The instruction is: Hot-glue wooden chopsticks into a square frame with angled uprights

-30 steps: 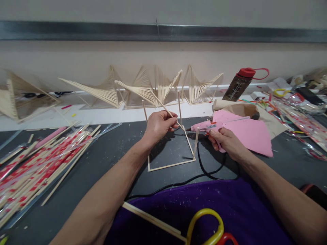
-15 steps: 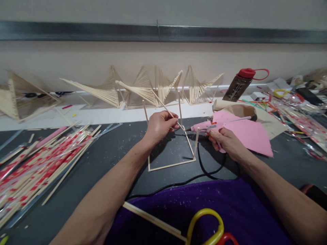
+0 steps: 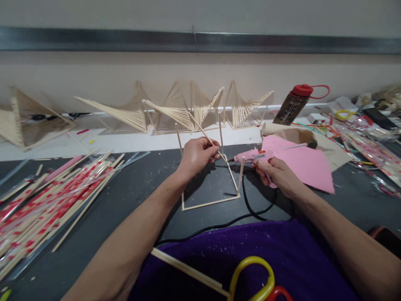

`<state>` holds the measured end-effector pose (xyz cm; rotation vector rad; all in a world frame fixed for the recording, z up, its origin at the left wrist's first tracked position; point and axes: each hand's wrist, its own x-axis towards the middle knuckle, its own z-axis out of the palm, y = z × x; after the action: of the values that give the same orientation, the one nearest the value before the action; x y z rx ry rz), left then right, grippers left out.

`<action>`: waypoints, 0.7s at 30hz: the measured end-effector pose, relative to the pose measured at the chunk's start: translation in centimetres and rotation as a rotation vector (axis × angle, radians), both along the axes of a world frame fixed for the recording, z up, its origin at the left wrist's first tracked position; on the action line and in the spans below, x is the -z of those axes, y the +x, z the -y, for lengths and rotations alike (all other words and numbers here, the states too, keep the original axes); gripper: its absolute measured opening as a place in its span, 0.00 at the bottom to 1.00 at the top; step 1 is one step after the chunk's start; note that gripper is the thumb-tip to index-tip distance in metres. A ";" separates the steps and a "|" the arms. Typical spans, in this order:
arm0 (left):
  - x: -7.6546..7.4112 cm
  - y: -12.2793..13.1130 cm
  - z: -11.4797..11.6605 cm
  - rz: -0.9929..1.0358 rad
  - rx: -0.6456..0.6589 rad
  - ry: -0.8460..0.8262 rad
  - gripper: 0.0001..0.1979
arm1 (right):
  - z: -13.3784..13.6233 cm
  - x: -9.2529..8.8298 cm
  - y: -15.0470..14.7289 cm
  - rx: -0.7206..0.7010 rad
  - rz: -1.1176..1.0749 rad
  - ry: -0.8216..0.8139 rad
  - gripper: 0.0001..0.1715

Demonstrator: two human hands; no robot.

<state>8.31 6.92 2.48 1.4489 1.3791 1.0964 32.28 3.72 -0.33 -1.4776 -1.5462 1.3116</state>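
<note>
Pinched between the thumb and fingers of my left hand (image 3: 199,154) is a thin wooden stick (image 3: 200,128), slanting down to the right. My right hand (image 3: 277,173) grips a pink hot glue gun (image 3: 253,156), its nozzle pointing left and meeting or nearly meeting the stick's lower end. Under my left hand stands a square frame (image 3: 211,203) of wooden sticks on the dark table, with upright sticks rising at its corners. My left hand and forearm cover part of its left and back sides.
Several finished stick models (image 3: 125,115) line the wall. Packaged wooden sticks (image 3: 56,205) lie at left. A pink sheet (image 3: 307,167) and a bottle (image 3: 288,106) are at right. The black cord (image 3: 203,230) crosses before a purple cloth (image 3: 250,238); scissors (image 3: 271,276) lie nearest me.
Almost nothing differs. Both hands, the stick and the glue gun keep practically the same positions, with only a tiny shift of the view.
</note>
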 end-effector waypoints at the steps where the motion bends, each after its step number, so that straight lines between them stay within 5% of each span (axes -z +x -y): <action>1: 0.0 0.0 0.0 0.000 0.001 0.001 0.07 | 0.0 0.0 0.0 0.002 -0.001 0.003 0.27; 21: 0.0 0.1 0.2 -0.034 0.019 -0.020 0.06 | 0.0 0.2 -0.2 -0.013 0.028 0.017 0.26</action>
<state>8.45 6.77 2.48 1.4698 1.3933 1.0477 32.08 3.71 -0.56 -1.4840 -1.5835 1.2874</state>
